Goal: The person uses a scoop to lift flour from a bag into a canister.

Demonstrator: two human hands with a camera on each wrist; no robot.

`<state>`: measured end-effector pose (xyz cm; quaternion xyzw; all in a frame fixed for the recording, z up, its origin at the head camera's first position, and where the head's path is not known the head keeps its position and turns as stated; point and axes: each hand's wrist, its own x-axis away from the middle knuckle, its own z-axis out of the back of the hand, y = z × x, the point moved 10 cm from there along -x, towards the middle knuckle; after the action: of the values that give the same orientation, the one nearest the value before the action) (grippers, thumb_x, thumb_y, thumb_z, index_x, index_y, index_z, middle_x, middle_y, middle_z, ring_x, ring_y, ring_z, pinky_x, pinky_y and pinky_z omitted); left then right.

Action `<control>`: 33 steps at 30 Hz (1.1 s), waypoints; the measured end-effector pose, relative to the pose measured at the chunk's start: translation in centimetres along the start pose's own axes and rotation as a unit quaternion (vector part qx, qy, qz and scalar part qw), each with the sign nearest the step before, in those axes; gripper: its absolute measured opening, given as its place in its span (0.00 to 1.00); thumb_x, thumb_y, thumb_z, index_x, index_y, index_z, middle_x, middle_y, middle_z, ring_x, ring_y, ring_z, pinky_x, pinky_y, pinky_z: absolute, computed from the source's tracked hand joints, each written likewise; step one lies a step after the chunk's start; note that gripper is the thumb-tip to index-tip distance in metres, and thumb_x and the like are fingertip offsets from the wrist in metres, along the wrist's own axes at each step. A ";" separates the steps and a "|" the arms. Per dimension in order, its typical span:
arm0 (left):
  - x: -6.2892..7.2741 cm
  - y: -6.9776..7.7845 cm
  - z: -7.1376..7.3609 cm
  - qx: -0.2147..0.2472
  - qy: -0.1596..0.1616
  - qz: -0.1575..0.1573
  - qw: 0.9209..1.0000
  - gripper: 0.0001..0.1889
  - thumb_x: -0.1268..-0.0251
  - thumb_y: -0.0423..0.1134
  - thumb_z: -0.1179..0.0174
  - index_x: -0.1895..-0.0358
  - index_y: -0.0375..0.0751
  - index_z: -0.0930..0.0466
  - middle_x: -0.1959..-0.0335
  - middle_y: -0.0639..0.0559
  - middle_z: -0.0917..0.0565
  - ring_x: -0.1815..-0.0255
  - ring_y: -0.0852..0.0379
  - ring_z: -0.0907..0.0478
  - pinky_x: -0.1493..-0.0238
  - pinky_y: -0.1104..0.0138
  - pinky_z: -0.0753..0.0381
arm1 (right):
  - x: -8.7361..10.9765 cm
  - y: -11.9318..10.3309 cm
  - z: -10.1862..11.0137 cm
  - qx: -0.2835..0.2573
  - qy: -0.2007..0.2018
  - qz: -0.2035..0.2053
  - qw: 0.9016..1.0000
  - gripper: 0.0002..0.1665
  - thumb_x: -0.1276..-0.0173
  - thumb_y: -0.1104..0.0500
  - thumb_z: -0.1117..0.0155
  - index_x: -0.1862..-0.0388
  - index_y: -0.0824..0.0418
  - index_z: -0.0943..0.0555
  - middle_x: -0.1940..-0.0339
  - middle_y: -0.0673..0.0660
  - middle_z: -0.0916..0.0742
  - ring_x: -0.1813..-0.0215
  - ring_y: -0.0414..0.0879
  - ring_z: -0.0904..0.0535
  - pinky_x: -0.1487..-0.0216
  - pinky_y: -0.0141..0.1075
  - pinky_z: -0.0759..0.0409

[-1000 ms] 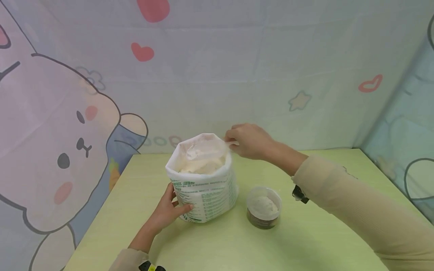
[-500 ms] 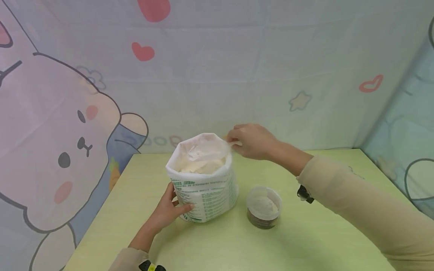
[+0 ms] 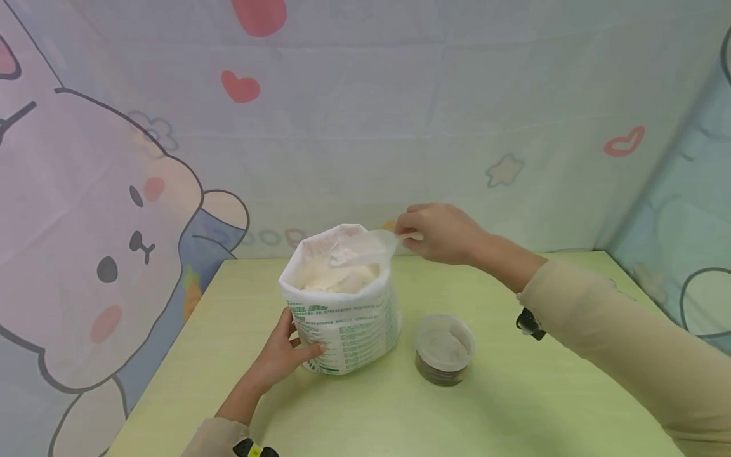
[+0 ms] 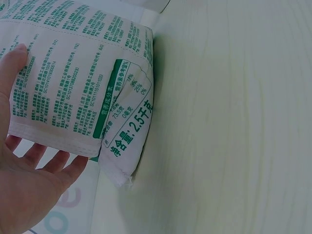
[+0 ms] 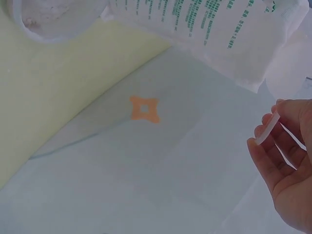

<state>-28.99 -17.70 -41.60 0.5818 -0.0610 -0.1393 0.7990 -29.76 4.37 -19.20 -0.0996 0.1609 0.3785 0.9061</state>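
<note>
A white flour bag (image 3: 348, 336) with green print stands with its top rolled down, pale powder (image 3: 342, 278) inside. My left hand (image 3: 280, 355) grips its lower left side, thumb in front and fingers behind; the left wrist view shows the thumb across the printed face of the bag (image 4: 63, 73). My right hand (image 3: 440, 233) pinches the handle of a translucent plastic scoop (image 3: 374, 244), whose bowl lies over the bag's opening with some powder in it. In the right wrist view, the scoop handle (image 5: 268, 127) shows between thumb and fingers.
To the right of the bag stands a round tub (image 3: 444, 352) with a clear rim and brown lower part, holding white powder. The light green table (image 3: 354, 419) ends at the back against a printed cloth backdrop (image 3: 365, 127).
My right hand has moved right and slightly up, drawing the scoop partly out of the bag so more of it shows. The left hand, bag and tub stay put.
</note>
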 end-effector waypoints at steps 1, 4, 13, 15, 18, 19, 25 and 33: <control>0.0 0.0 0.0 0.000 0.001 0.001 1.000 0.42 0.50 0.40 0.30 0.36 0.61 0.48 0.39 0.54 0.36 0.36 0.48 0.38 0.37 0.50 0.34 | 0.1 0.1 0.1 0.001 0.003 0.002 1.000 0.07 0.41 0.64 0.36 0.63 0.57 0.17 0.65 0.52 0.16 0.64 0.45 0.21 0.63 0.39 0.21; 0.0 0.0 0.0 -0.002 0.001 0.004 1.000 0.42 0.51 0.40 0.30 0.36 0.62 0.48 0.39 0.55 0.36 0.36 0.48 0.38 0.37 0.50 0.34 | 0.4 0.5 0.4 0.004 0.006 0.001 1.000 0.07 0.41 0.65 0.37 0.63 0.58 0.17 0.64 0.52 0.17 0.64 0.46 0.21 0.63 0.39 0.21; 0.0 0.1 0.0 -0.006 0.001 0.002 1.000 0.43 0.51 0.41 0.30 0.35 0.63 0.49 0.38 0.55 0.37 0.36 0.48 0.39 0.37 0.49 0.34 | 1.4 1.9 1.0 0.009 0.002 -0.014 1.000 0.08 0.40 0.64 0.37 0.61 0.59 0.17 0.63 0.53 0.16 0.62 0.46 0.20 0.61 0.40 0.21; 0.0 0.0 0.1 -0.006 0.002 0.002 1.000 0.42 0.50 0.41 0.30 0.35 0.63 0.49 0.38 0.55 0.37 0.36 0.48 0.39 0.37 0.49 0.34 | 1.6 2.2 1.1 0.009 0.003 -0.015 1.000 0.08 0.40 0.64 0.38 0.61 0.60 0.18 0.63 0.53 0.16 0.62 0.47 0.20 0.62 0.40 0.21; 0.1 0.0 0.1 -0.006 0.001 0.003 1.000 0.42 0.50 0.40 0.30 0.35 0.63 0.49 0.38 0.55 0.37 0.36 0.48 0.39 0.37 0.49 0.34 | 2.0 2.6 1.1 0.010 0.005 -0.017 1.000 0.08 0.41 0.65 0.38 0.61 0.60 0.18 0.63 0.53 0.16 0.63 0.47 0.20 0.62 0.40 0.21; 0.1 0.0 0.0 -0.006 0.001 0.002 1.000 0.42 0.50 0.40 0.30 0.35 0.63 0.49 0.39 0.55 0.37 0.36 0.48 0.39 0.37 0.49 0.34 | 2.2 2.8 1.1 0.011 0.006 -0.017 1.000 0.08 0.41 0.65 0.38 0.62 0.60 0.18 0.63 0.53 0.16 0.63 0.47 0.20 0.63 0.40 0.21; 0.0 0.1 0.0 -0.006 0.000 -0.004 1.000 0.42 0.50 0.40 0.30 0.36 0.63 0.48 0.39 0.55 0.37 0.37 0.48 0.38 0.37 0.49 0.34 | 3.0 3.8 1.5 0.021 0.016 -0.018 0.999 0.07 0.41 0.65 0.38 0.63 0.60 0.18 0.65 0.53 0.16 0.65 0.46 0.21 0.64 0.40 0.21; 0.0 0.1 0.0 -0.008 0.002 -0.006 1.000 0.41 0.50 0.39 0.31 0.36 0.62 0.48 0.39 0.55 0.36 0.36 0.48 0.38 0.37 0.50 0.34 | 4.3 4.9 1.9 0.029 0.025 -0.033 0.999 0.08 0.42 0.65 0.37 0.62 0.61 0.18 0.65 0.53 0.17 0.65 0.47 0.21 0.64 0.41 0.21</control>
<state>-29.00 -17.63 -41.52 0.5761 -0.0551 -0.1435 0.8028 -29.99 11.20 -19.27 -0.0880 0.1908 0.3411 0.9162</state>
